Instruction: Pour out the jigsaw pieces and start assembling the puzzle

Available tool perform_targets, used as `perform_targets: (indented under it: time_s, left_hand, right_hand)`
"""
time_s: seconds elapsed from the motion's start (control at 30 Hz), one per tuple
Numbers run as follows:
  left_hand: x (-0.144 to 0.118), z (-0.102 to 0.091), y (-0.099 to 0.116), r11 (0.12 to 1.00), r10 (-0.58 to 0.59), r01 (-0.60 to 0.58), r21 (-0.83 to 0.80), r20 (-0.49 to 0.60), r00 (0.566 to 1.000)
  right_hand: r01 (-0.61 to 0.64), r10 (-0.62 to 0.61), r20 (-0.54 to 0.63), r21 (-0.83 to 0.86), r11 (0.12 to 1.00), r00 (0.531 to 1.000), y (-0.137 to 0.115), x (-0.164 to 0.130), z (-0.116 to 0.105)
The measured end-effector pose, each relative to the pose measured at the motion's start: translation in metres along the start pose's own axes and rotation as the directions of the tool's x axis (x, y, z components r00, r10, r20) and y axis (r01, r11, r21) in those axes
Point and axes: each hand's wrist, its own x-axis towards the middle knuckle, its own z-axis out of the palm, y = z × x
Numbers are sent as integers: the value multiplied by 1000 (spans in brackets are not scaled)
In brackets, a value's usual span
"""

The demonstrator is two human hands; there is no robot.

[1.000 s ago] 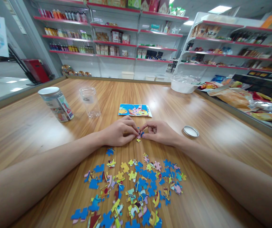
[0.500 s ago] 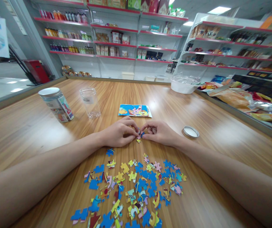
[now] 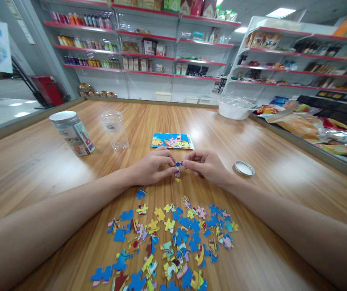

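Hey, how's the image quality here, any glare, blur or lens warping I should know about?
Head view: wide-angle warping bends the shelves and stretches the forearms; ceiling-light glare streaks the wooden table; left hand and right hand look sharp, the small puzzle pieces between them hard to resolve.

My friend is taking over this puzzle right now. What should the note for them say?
Left hand and right hand meet at their fingertips, pinching small joined puzzle pieces just above the wooden table.
Loose pieces lie scattered closer to the person, none of them joined.
The reference picture lies flat beyond the hands; the empty clear jar stands at the left, its lid at the right.
Done: only a few pieces joined. Left: nearly the whole puzzle.
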Motion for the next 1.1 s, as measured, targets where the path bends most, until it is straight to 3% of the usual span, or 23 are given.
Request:
perform_targets:
  time_s: [0.23, 0.4, 0.53, 0.83, 1.1]
  left_hand:
    - [0, 2, -6, 988, -131, 144, 54, -197, 972]
    - [1, 1, -3, 979, -201, 201, -13, -150, 968]
    - [1, -1, -2, 958, -287, 288, -15, -156, 945]
    - [1, 2, -7, 962, -274, 271, -38, -141, 951]
    - [0, 2, -9, 976, -214, 209, -55, -106, 971]
  right_hand:
    - [-25, 25, 2, -41, 999, 1000, -4, -1, 6]
    - [12, -11, 17, -75, 997, 1000, -2, -1, 8]
    - [55, -60, -43, -117, 992, 997, 2, -1, 7]
    - [109, -101, 41, -312, 944, 994, 8, 0, 6]
    - [92, -93, 1, -183, 979, 996, 6, 2, 6]
